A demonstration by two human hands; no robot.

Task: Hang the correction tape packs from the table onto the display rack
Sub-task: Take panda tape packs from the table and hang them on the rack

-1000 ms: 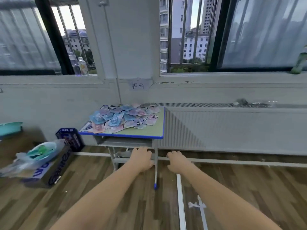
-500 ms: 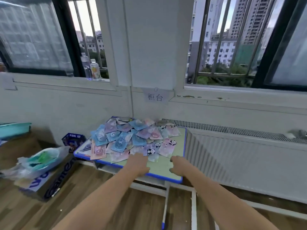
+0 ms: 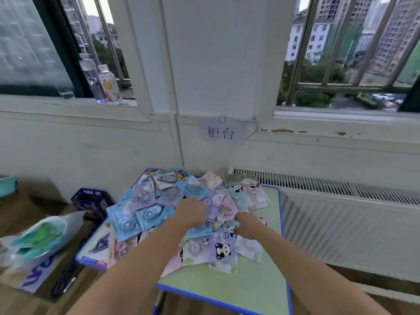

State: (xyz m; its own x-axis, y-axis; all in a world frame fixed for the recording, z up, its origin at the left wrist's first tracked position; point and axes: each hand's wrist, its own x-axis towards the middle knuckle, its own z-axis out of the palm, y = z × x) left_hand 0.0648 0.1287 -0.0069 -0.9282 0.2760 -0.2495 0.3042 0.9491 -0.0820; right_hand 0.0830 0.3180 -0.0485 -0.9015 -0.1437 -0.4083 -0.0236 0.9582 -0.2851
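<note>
Left hand [image 3: 190, 212]: fingers blurred and sunk among the packs; whether they grip one cannot be told.
Right hand [image 3: 246, 226]: fingertips blurred against the pile; grip unclear.
Correction tape packs [image 3: 145, 214]: lower layers covered by upper ones and by both forearms; print too small to read.
Table [image 3: 254, 283]: left part hidden under the heap; legs and near edge cut off at the bottom.
Cardboard box [image 3: 38, 276]: lettering partly covered by a plastic bag [image 3: 43, 235], whose contents are only a green blur.
Bottles [image 3: 106, 84] on the far left sill: labels unreadable.
Teal tub [image 3: 8, 184]: cut off by the left edge.
</note>
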